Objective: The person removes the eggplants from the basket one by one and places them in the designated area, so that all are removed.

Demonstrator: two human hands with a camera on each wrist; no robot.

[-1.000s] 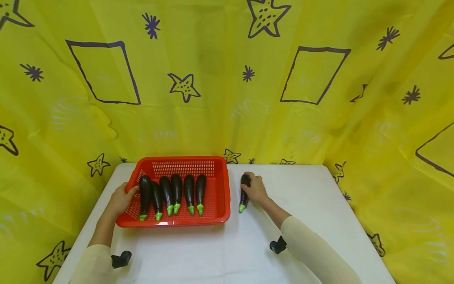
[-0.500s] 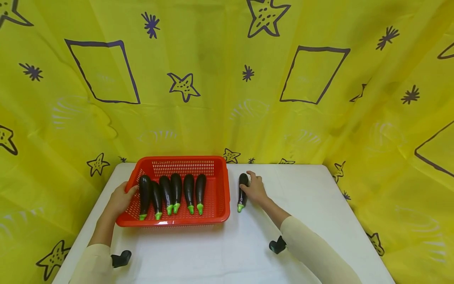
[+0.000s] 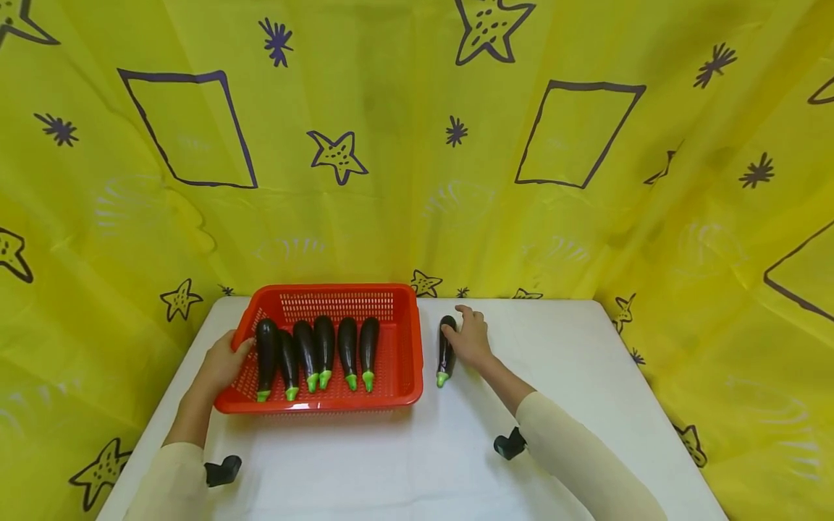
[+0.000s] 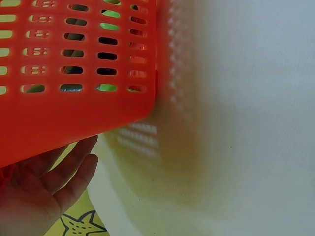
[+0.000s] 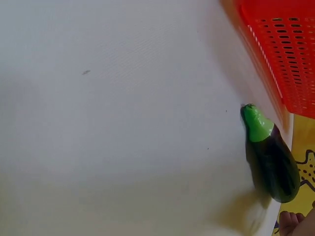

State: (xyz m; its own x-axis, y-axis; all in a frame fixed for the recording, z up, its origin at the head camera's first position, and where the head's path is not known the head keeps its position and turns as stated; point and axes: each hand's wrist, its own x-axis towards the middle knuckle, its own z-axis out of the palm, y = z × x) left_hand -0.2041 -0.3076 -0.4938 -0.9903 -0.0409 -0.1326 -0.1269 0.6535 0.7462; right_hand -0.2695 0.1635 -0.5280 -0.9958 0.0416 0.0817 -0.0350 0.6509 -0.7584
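The step in hand appears to be the handling of the lone eggplant [image 3: 446, 358] on the counter [image 3: 554, 347]; it lies just beyond the right wall of the red basket [image 3: 365, 403], apart from it, its green end toward the person. The right hand [image 3: 472, 341] is spread fairly wide over it: the thumb reaches the dark body, while the fingers stretch out past the blunt far end and do not wrap it. Whether the thumb presses or merely brushes is hard to tell, since the right wrist view catches only a bit of the hand at its corner. The left hand [image 3: 220, 363] grips the basket at its left end, thumb over the rim and fingers outside the wall.

If the eggplant is to be lifted, the next move calls for the fingers to come in along its outer side and close against the thumb; if it is to be left there, the hand should rise without rolling it, while the left hand steadies the basket.

Counted up: one basket, six eggplants [image 3: 324, 344] side by side inside it toward its left, and one outside, making seven; two hands, one holding.
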